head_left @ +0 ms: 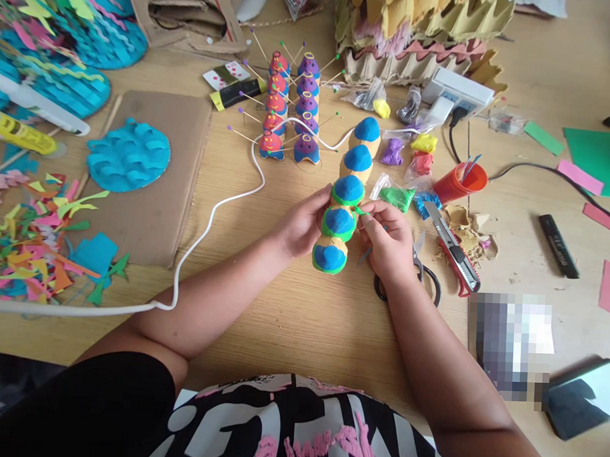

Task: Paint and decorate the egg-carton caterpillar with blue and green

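My left hand (pixel 309 222) grips an egg-carton strip (pixel 358 160) from its left side. The strip has a row of several bumps topped with blue clay; green clay rings the bumps nearest me, while the two far ones show bare tan carton below the blue. At the strip's right edge, my right hand (pixel 387 235) pinches a small bit of green clay (pixel 360 210) against the middle bump. A thin blue stick (pixel 365 255) shows beneath the right fingers. Scissors (pixel 419 272) lie partly hidden under the right wrist.
Finished red (pixel 274 124) and purple carton caterpillars (pixel 306 125) stand behind, with pins sticking out. Bagged clay (pixel 397 197), an orange cup (pixel 461 182) and a utility knife (pixel 454 250) lie right. A white cable (pixel 205 233) crosses the table; paper scraps (pixel 44 246) cover the left.
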### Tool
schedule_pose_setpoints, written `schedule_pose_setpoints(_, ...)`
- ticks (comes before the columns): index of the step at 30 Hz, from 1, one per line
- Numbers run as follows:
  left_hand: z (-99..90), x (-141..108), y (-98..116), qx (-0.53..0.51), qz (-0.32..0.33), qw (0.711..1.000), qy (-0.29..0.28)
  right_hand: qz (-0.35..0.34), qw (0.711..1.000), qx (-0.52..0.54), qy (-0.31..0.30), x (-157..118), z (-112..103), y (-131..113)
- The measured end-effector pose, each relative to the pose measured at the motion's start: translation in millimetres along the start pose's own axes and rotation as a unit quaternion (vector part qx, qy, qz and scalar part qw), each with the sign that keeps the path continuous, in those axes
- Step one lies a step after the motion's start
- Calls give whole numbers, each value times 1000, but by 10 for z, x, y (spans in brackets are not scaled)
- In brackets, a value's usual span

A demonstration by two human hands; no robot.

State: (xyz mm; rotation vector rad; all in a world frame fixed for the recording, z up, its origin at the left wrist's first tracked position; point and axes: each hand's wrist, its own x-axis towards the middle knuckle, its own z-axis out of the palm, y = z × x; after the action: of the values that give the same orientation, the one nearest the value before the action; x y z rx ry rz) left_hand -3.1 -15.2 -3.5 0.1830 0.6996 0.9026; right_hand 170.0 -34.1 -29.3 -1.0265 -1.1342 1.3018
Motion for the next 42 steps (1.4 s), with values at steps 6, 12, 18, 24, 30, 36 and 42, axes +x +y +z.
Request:
schedule_pose_setpoints(6, -13, 8, -4, -3, -3, 1000, -9, 5, 1000, 2, -1, -1, 14, -30)
schedule_pose_setpoints(12, -4, 3, 9, -11, -18, 1000, 8, -30, 999, 11, -8, -9, 27, -22)
schedule_pose_setpoints(18, 38, -28, 16, -7, -17, 1000, 15, -27, 1000, 4, -13, -5, 20, 9)
schedule_pose_setpoints(24, 14, -9, 2, -1, -16, 1000, 20, -17, 1000, 5, -11, 0, 30, -19)
schedule_pose_setpoints(30, -7, 1, -17, 13, 4, 1000, 2, -10, 1000, 4, 5, -2, 44, -48)
schedule_pose_setpoints(36, 10, -5, -36, 48, 30, 998, -11, -10, 1000, 3, 16, 0, 50, -57)
schedule_pose_setpoints(42, 32, -22, -41, 48, 48, 998, -14, -16, 1000, 0, 26, 4, 46, -62)
